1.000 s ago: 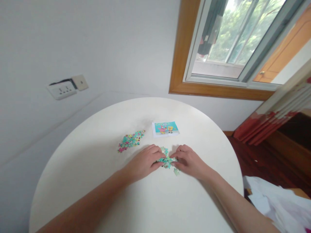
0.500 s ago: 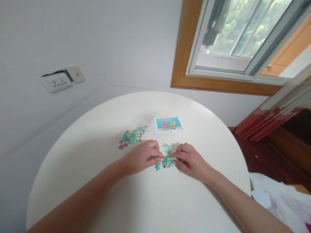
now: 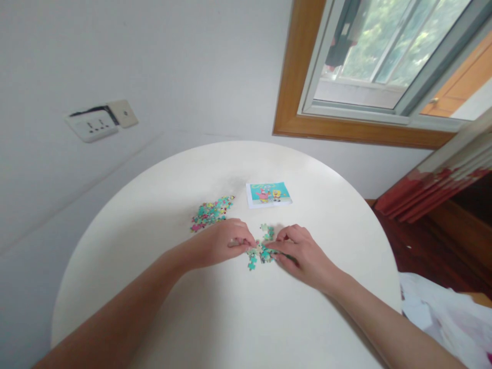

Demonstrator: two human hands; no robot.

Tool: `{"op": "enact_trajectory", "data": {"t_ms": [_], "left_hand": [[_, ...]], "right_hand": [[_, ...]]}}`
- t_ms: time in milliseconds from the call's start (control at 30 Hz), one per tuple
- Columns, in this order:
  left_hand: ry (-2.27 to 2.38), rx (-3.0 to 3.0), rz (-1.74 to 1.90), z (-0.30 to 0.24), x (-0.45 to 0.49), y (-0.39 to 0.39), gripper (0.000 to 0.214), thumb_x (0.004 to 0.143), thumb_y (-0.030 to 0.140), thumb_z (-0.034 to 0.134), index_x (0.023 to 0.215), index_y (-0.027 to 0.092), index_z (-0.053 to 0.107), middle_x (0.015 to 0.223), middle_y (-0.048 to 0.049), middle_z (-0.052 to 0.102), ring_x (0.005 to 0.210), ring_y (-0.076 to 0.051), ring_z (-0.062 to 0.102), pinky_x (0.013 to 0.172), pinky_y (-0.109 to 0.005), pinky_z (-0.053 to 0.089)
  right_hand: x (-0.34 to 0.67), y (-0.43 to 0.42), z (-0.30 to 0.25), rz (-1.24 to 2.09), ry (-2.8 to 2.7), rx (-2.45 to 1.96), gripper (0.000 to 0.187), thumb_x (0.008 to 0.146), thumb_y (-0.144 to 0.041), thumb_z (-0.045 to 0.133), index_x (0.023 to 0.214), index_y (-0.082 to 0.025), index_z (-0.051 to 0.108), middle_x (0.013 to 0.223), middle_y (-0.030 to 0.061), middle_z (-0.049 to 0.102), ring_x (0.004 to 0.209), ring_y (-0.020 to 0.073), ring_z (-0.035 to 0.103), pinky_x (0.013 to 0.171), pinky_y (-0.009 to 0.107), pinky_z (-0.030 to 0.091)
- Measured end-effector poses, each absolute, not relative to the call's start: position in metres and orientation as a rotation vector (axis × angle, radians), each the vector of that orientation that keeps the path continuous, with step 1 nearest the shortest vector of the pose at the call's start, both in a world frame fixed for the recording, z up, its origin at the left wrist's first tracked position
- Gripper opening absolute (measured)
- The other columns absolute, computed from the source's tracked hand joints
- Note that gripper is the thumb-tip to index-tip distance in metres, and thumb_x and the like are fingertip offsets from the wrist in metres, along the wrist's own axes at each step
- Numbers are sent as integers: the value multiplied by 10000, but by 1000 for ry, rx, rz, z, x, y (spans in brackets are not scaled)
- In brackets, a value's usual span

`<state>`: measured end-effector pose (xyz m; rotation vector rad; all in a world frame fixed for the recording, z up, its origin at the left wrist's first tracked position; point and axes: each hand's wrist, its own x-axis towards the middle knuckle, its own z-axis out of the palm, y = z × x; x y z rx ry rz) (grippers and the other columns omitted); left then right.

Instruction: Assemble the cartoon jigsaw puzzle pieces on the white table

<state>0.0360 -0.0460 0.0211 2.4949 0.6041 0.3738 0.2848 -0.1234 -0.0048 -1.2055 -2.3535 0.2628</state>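
Small teal and pale green jigsaw puzzle pieces (image 3: 266,253) lie in a cluster between my two hands. My left hand (image 3: 229,240) comes in from the left, thumb and index finger pinched together on a pale puzzle piece (image 3: 258,245) at the cluster's edge. From the right, my right hand (image 3: 300,251) rests its index finger and thumb on the teal pieces, gripping them against the table. Loose puzzle pieces (image 3: 251,264) lie just below the left fingertips, and others (image 3: 268,231) sit above the cluster. The fingers partly cover the middle pieces.
A heap of mixed puzzle pieces (image 3: 210,211) lies beyond my left hand. A picture card with cartoon figures (image 3: 269,195) lies farther back on the round white table (image 3: 230,318). The wall with a socket (image 3: 94,125) and a wood-framed window (image 3: 292,128) stand behind.
My left fingertips have drawn slightly left from the cluster, uncovering pale pieces there. My right hand stays nearly in place on the pieces. The view has shifted slightly.
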Motion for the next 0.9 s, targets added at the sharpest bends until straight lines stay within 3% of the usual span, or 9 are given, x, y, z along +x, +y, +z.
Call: {"op": "enact_trajectory", "data": {"t_ms": [233,400,700,900], "left_hand": [[658,2519,351,13,36,-47,174,866,208,572,1014,223,662,955,-19,662,891,-164,598,826,-251,411],[650,2555,338,14,39,-50,121,831,133,574,903,202,642,875,-7,628,843,-157,579,789,-239,392],[641,2561,389,17,37,-49,71,863,166,554,875,203,613,871,1,603,844,-148,563,802,-232,373],[644,2527,263,27,32,-50,101,816,143,559,854,198,634,847,-9,616,831,-159,575,789,-237,398]], "right_hand": [[284,-124,-5,281,-2336,-1276,198,878,-230,580,1040,-255,691,997,70,597,923,212,518,817,376,396],[281,-124,-3,271,-2310,-1288,210,870,-330,609,1050,-251,684,999,75,600,916,215,520,808,376,395],[256,-124,-7,174,-2256,-1343,221,873,-378,609,1053,-279,689,1053,80,601,996,248,487,827,406,351],[249,-126,-8,205,-2227,-1354,144,799,-236,680,941,-260,692,1062,65,609,1018,247,484,842,408,349]]}}
